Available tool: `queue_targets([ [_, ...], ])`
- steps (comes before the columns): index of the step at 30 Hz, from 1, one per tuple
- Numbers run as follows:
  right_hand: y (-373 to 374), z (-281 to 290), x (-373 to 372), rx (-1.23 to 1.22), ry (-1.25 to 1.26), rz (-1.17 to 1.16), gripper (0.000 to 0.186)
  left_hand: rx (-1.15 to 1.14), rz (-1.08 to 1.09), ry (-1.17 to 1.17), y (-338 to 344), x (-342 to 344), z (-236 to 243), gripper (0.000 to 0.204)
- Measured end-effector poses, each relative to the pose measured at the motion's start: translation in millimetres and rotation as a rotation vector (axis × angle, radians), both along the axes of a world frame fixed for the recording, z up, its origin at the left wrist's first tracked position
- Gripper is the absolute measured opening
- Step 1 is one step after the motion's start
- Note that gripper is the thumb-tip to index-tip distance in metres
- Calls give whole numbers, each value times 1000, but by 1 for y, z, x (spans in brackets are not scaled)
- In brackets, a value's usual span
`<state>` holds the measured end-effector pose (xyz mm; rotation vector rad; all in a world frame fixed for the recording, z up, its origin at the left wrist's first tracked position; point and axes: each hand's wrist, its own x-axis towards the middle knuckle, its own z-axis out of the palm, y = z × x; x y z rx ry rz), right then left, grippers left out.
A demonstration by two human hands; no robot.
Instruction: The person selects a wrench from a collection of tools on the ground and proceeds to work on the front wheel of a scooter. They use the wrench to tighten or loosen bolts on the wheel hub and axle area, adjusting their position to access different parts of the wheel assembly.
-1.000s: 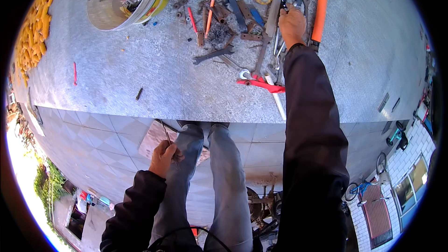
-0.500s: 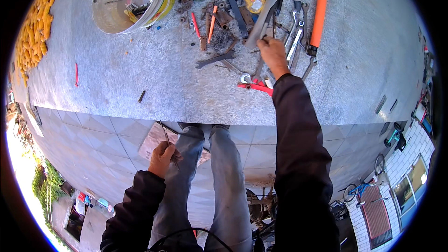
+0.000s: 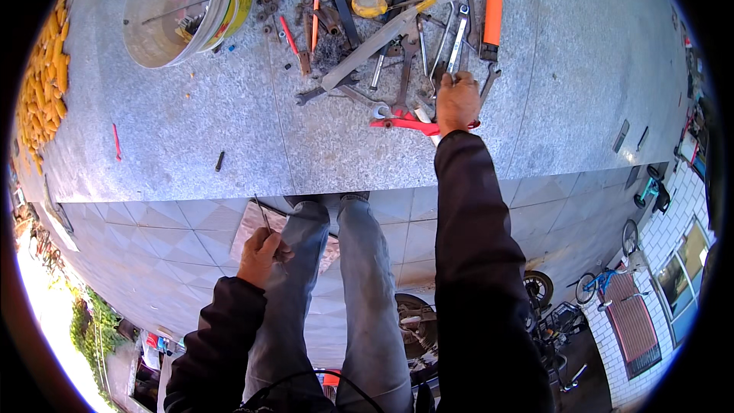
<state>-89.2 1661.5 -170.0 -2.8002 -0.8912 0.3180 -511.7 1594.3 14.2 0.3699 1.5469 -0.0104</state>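
Note:
My left hand [image 3: 261, 256], low in front of my legs, is closed around a thin dark metal rod [image 3: 262, 213] that points up toward the table edge. My right hand [image 3: 458, 101] reaches over the tool pile with its fingers curled at the lower end of a shiny wrench [image 3: 457, 40]. Whether they grip that wrench or something beneath is hidden. Left of this hand lie an open-end wrench [image 3: 407, 76] and a red-handled tool [image 3: 417, 124]. A flat grey strip [image 3: 375, 47] with a yellowish end rests slantwise across the tools.
A clear plastic bucket [image 3: 228, 11] with metal bits stands at the back left, beside heaped corn cobs [image 3: 47, 80]. An orange tube [image 3: 494, 4] lies right of the tools. The table's front edge runs before my legs; a motorcycle [image 3: 417, 325] is on the tiled floor.
My right hand has let go of the grey strip, now lying across the pile, and has moved down to the wrenches. The left hand still holds the rod. My view has shifted slightly.

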Motion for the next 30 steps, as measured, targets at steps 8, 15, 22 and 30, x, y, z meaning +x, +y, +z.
queue_targets([
  [8,16,-20,46,-121,116,209,30,10,-54,31,0,-10,-6,25],
  [15,-33,-10,48,-145,340,127,27,48,-105,21,1,-1,27,24],
  [22,9,-5,40,-30,180,65,29,53,-122,43,-7,9,33,24],
  [30,16,-19,56,-150,223,206,32,-26,-163,34,-26,13,24,27],
])
